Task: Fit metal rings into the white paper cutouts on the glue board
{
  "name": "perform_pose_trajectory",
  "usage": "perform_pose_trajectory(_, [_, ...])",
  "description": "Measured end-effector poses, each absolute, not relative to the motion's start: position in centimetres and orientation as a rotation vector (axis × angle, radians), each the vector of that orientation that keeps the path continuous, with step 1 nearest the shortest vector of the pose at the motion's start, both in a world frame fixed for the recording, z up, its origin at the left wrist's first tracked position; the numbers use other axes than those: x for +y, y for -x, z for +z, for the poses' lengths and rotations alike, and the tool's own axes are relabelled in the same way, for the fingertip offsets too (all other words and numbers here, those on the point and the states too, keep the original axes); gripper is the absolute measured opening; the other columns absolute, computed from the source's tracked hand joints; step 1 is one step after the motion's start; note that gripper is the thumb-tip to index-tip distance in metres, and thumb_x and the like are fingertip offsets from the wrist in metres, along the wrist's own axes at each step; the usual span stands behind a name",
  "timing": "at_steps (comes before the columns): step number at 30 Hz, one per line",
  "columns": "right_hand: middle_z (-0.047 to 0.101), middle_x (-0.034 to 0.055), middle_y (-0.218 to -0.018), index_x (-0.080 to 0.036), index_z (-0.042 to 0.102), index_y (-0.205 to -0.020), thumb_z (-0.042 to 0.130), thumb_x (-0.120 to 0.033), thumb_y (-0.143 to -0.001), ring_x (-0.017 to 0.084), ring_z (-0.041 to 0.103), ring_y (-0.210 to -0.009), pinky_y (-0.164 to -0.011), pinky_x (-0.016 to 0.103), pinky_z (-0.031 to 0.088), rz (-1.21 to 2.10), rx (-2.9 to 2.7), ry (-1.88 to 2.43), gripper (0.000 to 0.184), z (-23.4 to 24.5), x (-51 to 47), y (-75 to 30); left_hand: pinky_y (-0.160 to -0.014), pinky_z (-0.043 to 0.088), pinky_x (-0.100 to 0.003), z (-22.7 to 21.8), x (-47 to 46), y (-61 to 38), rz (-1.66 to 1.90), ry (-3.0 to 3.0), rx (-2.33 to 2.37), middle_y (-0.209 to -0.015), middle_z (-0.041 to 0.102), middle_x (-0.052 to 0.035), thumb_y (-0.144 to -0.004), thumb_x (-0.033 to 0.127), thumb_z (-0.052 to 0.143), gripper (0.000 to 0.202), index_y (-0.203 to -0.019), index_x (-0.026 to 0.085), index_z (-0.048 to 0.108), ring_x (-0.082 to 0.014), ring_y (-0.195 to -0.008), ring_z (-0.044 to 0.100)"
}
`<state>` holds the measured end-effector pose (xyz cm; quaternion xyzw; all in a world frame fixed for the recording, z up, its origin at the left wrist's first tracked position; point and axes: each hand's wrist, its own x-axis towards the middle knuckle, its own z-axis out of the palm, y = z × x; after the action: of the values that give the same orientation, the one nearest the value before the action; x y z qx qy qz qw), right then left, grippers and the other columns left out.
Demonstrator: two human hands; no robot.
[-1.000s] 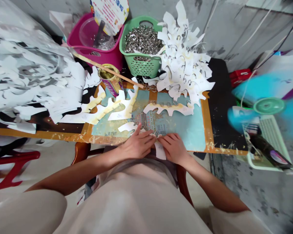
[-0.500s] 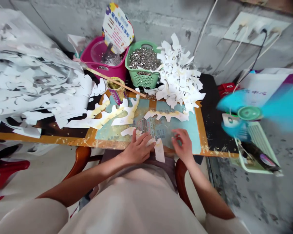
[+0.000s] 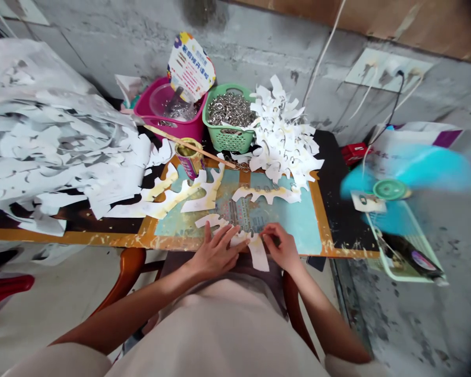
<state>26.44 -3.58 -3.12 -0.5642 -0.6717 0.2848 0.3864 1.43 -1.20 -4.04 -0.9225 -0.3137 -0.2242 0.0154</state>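
Note:
A white strip with a scalloped edge [image 3: 260, 255] lies at the table's front edge, its right end overhanging. Metal rings sit along its notches. My left hand [image 3: 216, 252] rests flat on the strip with its fingers spread, covering its middle. At the strip's right end, my right hand [image 3: 281, 247] is closed in a pinch; whatever is between thumb and forefinger is too small to make out. Just behind lies another scalloped strip [image 3: 275, 194] with rings along it. Several yellow-smeared strips [image 3: 172, 201] lie to the left, by an open can [image 3: 191, 161] with a wooden stick across it.
At the back stand a green basket of metal rings [image 3: 228, 140] and a magenta basket [image 3: 176, 127]. A pile of ringed strips [image 3: 284, 141] is beside them. A large bag of white cutouts [image 3: 63, 141] fills the left. A blue fan [image 3: 390, 189] spins at right.
My right hand has moved left and down to the strip's right end, and its fingers have come together. My left hand stays on the strip. The camera view has tilted slightly.

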Motion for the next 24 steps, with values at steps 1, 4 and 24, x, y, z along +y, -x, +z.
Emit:
perform_pose_trajectory(1, [0.068, 0.0059, -0.094, -0.021, 0.057, -0.109, 0.051, -0.024, -0.095, 0.018, 0.065, -0.08, -0.068, 0.029, 0.056, 0.729, -1.602, 1.489, 0.016, -3.0, -3.6, -26.4, -0.117, 0.001, -0.069, -4.0, -1.2, -1.4, -0.723, 2.866, -0.995, -0.139, 0.054, -0.0122, -0.085, 0.03, 0.062, 0.048, -0.133, 0.036, 0.059, -0.0331, -0.129, 0.049])
perform_pose_trajectory(4, [0.06, 0.01, -0.109, -0.021, 0.061, -0.111, 0.053, -0.028, -0.093, 0.016, 0.062, -0.078, -0.065, 0.029, 0.054, 0.542, -1.51, 1.574, 0.021, -2.4, -3.6, -26.2, -0.117, 0.002, -0.068, -3.9, -1.3, -1.3, -0.774, 2.85, -1.02, -0.139, 0.051, -0.0113, -0.087, 0.03, 0.062, 0.052, -0.137, 0.039, 0.055, -0.0317, -0.129, 0.048])
perform_pose_trajectory(24, [0.069, 0.0006, -0.067, -0.019, 0.076, -0.07, 0.087, -0.043, -0.063, 0.01, 0.059, -0.052, -0.053, 0.022, 0.052, 1.58, -0.587, 1.161, 0.028, 1.4, -3.5, -22.1, -0.114, 0.015, -0.072, -0.5, -0.6, -3.4, -1.174, 2.895, -0.931, -0.158, 0.011, -0.011, -0.081, 0.019, 0.064, 0.082, -0.153, 0.04, 0.028, -0.0386, -0.141, 0.029])
